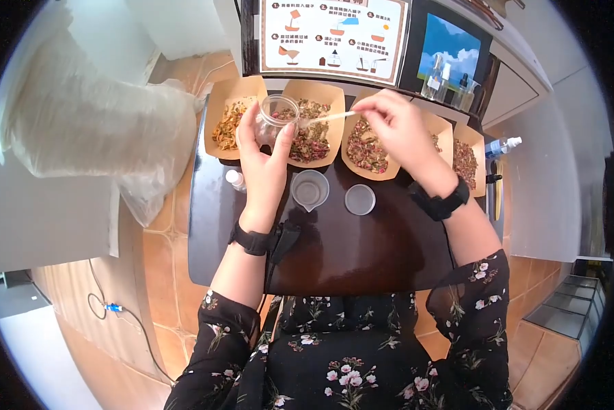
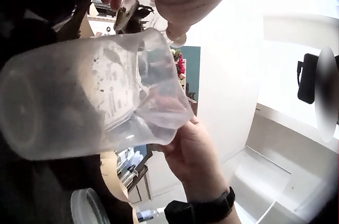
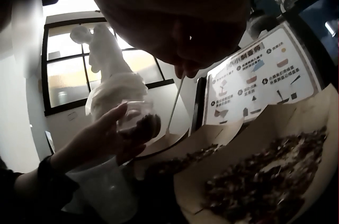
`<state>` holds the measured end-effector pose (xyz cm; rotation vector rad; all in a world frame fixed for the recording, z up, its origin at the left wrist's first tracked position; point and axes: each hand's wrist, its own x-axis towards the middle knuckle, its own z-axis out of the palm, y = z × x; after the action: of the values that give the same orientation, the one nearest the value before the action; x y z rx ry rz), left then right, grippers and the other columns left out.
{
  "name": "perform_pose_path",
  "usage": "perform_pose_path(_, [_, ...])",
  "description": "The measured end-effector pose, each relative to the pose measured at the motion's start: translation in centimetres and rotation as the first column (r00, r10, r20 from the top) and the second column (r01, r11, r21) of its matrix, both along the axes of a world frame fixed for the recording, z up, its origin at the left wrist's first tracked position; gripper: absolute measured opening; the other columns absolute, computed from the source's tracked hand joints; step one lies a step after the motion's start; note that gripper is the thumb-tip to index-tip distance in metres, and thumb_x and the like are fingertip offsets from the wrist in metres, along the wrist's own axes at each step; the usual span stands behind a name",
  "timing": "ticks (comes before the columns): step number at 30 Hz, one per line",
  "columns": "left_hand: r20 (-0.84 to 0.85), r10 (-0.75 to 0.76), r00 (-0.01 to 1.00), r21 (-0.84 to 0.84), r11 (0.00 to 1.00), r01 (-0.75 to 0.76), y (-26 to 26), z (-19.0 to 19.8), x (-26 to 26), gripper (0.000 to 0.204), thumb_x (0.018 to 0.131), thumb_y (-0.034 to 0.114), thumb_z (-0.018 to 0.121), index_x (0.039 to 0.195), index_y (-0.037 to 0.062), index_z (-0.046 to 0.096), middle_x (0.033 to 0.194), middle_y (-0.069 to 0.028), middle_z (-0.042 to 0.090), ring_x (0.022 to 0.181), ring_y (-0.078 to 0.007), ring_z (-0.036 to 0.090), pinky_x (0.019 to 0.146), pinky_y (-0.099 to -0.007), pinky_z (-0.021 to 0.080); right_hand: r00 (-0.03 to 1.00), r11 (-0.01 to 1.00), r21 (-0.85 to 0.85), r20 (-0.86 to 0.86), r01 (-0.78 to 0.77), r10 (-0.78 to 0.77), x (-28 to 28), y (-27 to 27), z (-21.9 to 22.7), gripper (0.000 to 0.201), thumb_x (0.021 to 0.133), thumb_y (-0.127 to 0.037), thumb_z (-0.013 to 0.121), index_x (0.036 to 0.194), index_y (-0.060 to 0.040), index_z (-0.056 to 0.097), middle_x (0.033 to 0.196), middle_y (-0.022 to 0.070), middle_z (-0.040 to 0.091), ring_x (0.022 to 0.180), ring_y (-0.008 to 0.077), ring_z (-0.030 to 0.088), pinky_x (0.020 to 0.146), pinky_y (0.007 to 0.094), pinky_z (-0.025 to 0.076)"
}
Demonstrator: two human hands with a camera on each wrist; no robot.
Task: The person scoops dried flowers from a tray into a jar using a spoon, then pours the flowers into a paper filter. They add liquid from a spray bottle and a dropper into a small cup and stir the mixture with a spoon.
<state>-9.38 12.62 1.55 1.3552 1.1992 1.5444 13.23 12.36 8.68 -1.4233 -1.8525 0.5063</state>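
My left hand point(image 1: 266, 164) grips a clear round jar point(image 1: 269, 130) with its mouth upward in the head view, fingers and thumb around its sides. Dark dried pieces lie inside the jar point(image 3: 139, 124) in the right wrist view. My right hand point(image 1: 404, 133) pinches the end of a thin pale stick point(image 1: 337, 116), whose far end is beside the jar's rim; whether it touches the jar I cannot tell. Just below stands a translucent spouted cup point(image 1: 310, 190), large in the left wrist view point(image 2: 69, 97). A round lid point(image 1: 360, 199) lies to its right.
Paper trays point(image 1: 331, 140) of dried petals line the table's back edge. A small white-capped bottle point(image 1: 236, 179) stands left of the cup. Behind are a picture board point(image 1: 334, 41) and several spray bottles point(image 1: 445, 85); a plastic-wrapped bundle point(image 1: 95, 116) is at the left.
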Motion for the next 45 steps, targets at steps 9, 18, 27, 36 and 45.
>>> perform_pose_path(9, [0.068,-0.016,0.998,0.019,1.0,0.014,0.3,-0.5,0.0,0.065,0.087,0.022,0.075,0.139,-0.0006,0.044,0.134,-0.0155,0.046,0.119,-0.0237,0.051,0.101,-0.0358,0.043,0.979,0.997,0.057,0.202,-0.047,0.034,-1.4,-1.0,-0.9,0.015,0.088,-0.004,0.056,0.096,-0.0042,0.069,0.085,0.0109,0.06,0.075,0.0261,0.06,0.067,0.0348,0.048])
perform_pose_path(18, [0.051,-0.03,0.998,0.031,0.999,0.029,0.3,-0.8,0.0,0.066,0.087,0.022,0.075,0.139,-0.0013,0.043,0.134,-0.0157,0.046,0.118,-0.0225,0.052,0.098,-0.0344,0.044,0.983,0.998,0.049,0.183,-0.04,0.03,-2.0,-0.5,-2.2,0.014,0.086,-0.009,0.057,0.091,-0.0066,0.07,0.087,0.0124,0.062,0.082,0.0318,0.064,0.072,0.0414,0.051])
perform_pose_path(27, [0.08,-0.052,0.995,0.003,0.999,0.052,0.1,-0.2,0.2,0.066,0.087,0.021,0.075,0.14,-0.0011,0.043,0.131,-0.0138,0.049,0.109,-0.0181,0.057,0.091,-0.0308,0.048,0.989,0.995,0.066,0.13,-0.081,0.072,-1.8,-0.7,-2.8,0.016,0.087,-0.01,0.056,0.09,-0.0074,0.071,0.085,0.0123,0.062,0.081,0.0314,0.063,0.072,0.0409,0.051])
perform_pose_path(36, [0.017,-0.016,1.0,0.003,1.0,0.016,0.1,-0.3,0.0,0.064,0.087,0.02,0.076,0.139,-0.0005,0.044,0.131,-0.0131,0.05,0.106,-0.0167,0.057,0.089,-0.0299,0.048,0.968,0.988,0.132,0.226,0.083,-0.112,0.8,-0.3,-2.6,0.014,0.089,-0.007,0.057,0.095,-0.0038,0.07,0.086,0.0097,0.062,0.076,0.025,0.061,0.068,0.0357,0.049])
perform_pose_path(45, [0.12,-0.057,0.991,-0.027,0.998,0.061,-0.1,0.2,0.1,0.064,0.087,0.021,0.076,0.138,-0.0014,0.044,0.129,-0.0138,0.051,0.107,-0.0178,0.057,0.09,-0.0306,0.048,0.993,0.921,-0.389,-0.097,0.025,-0.068,0.6,1.0,-5.2,0.02,0.088,-0.008,0.056,0.097,-0.0011,0.072,0.08,0.011,0.066,0.077,0.0217,0.064,0.072,0.0361,0.05])
